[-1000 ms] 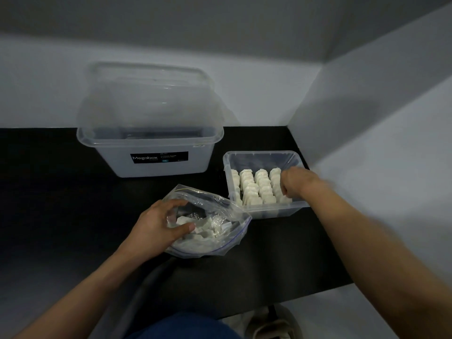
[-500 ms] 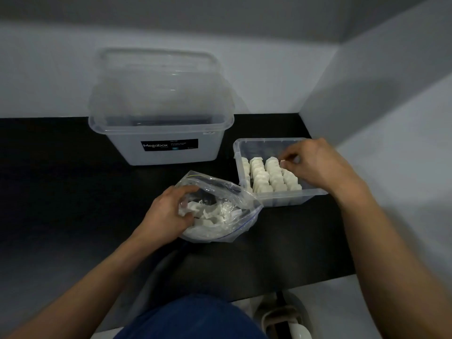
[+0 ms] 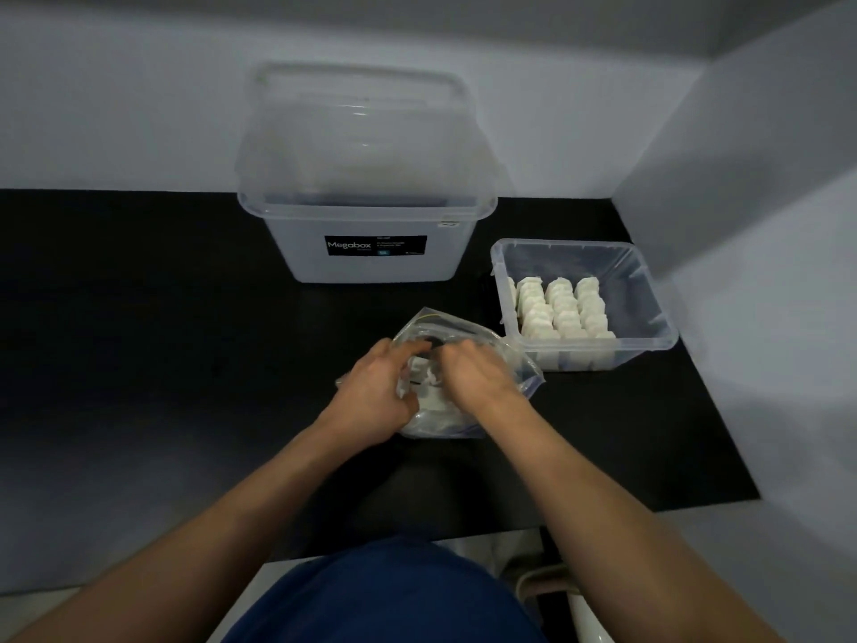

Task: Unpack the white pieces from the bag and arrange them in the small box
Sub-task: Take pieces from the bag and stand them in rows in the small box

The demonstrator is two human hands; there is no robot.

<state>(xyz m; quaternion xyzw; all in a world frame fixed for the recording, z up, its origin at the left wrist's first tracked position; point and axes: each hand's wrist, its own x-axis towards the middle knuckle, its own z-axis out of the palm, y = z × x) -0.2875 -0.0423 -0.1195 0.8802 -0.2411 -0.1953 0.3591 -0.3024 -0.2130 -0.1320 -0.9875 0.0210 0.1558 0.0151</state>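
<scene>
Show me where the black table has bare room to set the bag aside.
Widest bare patch: the table left of the large bin and the bag. A smaller one lies in front of the small box, right of the right hand. Crowded: the narrow gap between bag and small box.

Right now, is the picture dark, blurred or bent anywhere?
Head view: dim, the black table loses detail, while the white pieces in the small box stand out. Head view: left hand and right hand at the bag look slightly soft. Head view: the wide lens stretches the forearms toward the corners.
</scene>
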